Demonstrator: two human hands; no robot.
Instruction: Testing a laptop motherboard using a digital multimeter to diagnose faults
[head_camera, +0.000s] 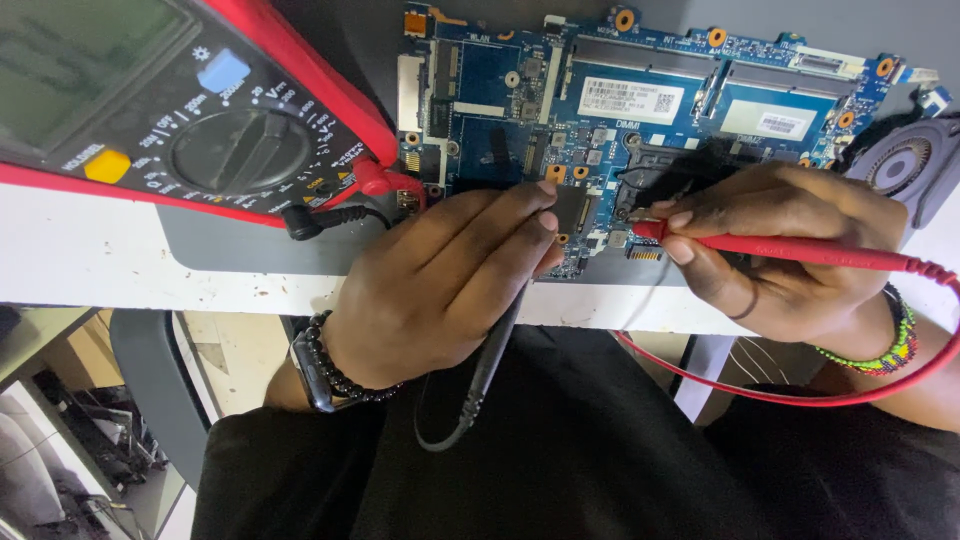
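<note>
Head view: nearest the camera, black clothing (600, 460) is seen across the lower frame, with a grey chair edge (150, 380) and a cluttered floor at the lower left. Just above, the left hand (440, 285) is closed around a black probe (495, 355), whose body and cable are seen trailing down from under the palm; the tip is hidden by the fingers, which are pressed down at the near edge of the board. A dark watch and a black bead bracelet (330, 365) are worn on that wrist. The right hand (790, 245) is pinched shut on a red probe (790, 248), held between thumb and fingers, its tip set on the board near a dark socket. Its red cable (800, 395) is looped down past the table edge and back up by the wrist, where a multicoloured bead bracelet (895, 350) is worn. Both hands are rested over the front edge of the white table (90, 255). The blue circuit board (600, 100) is laid flat on a grey mat (240, 245) on the table, beyond the hands, with white labels on its upper part. A round fan (905, 165) is seen at the board's right end. At the far left, a red-cased multimeter (200, 110) with a dial is lying, with red and black plugs inserted at its lower right corner
</note>
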